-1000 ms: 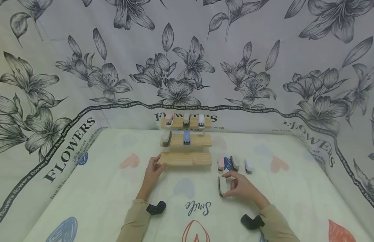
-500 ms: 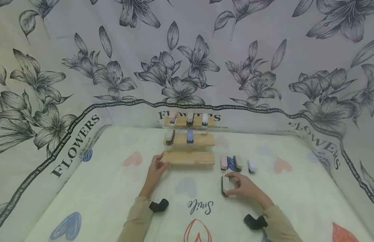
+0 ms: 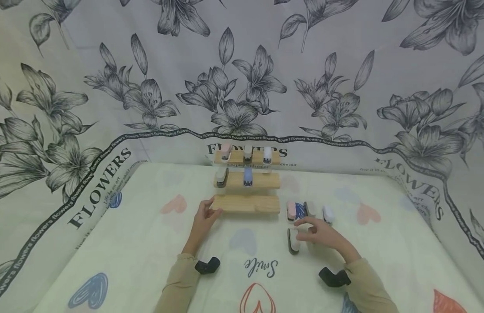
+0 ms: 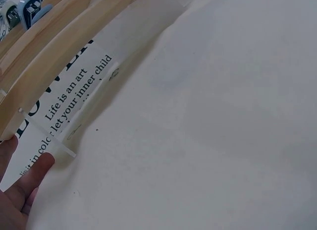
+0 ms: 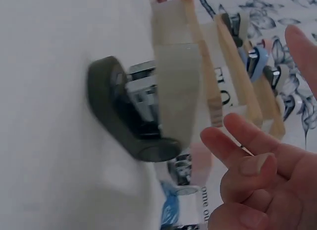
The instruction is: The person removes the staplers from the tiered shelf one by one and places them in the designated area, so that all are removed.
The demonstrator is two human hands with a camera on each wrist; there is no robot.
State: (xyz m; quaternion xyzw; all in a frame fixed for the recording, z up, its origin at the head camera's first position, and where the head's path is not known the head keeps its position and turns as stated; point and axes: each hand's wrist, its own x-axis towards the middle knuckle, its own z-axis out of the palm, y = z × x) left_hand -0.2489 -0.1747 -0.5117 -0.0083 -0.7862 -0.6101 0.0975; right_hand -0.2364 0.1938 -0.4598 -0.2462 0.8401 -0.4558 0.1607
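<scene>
My left hand [image 3: 202, 219] holds the left end of the lowest tier of a three-tier wooden rack [image 3: 245, 203], fingers curved about its corner. In the left wrist view two fingertips [image 4: 42, 163] show by that wooden end. Right of the rack's front, a pale grey mini stapler [image 3: 294, 241] with a dark base lies on its side on the cloth. Beside it my right hand [image 3: 322, 232] hovers with fingers spread and nothing held. The right wrist view shows this stapler [image 5: 178, 96] large and slightly blurred, apart from the fingers.
Pink [image 3: 291, 211], grey [image 3: 310, 209] and white staplers [image 3: 328, 214] sit on the cloth right of the rack. Its middle tier bears a grey [image 3: 221, 177] and a blue stapler [image 3: 247, 177]; three more stand on top. A flower-printed curtain [image 3: 242, 87] hangs behind.
My right hand has let go of the pale grey stapler and drawn slightly up and away, fingers parting. The left hand keeps its place at the rack. The head view has shifted slightly.
</scene>
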